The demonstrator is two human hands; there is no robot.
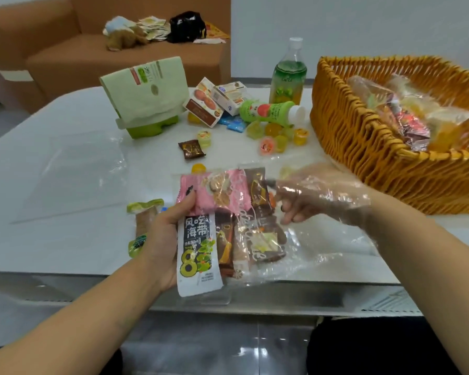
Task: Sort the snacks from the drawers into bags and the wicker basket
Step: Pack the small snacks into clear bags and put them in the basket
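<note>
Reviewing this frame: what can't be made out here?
- Basket: right part cut off by the frame edge; its contents are blurred.
- Right hand: inside the clear bag, so its grip is veiled by plastic.
- Packets behind the left hand: partly hidden.
- Sofa items: too small and blurred.

Woven wicker basket (368, 158) rough, clear plastic bag (322, 190) thin and crinkled, glossy foil snack packets (198, 247), smooth glossy desk (52, 239)

A single head-worn view looks forward and down, close over the white table (65, 185).
</note>
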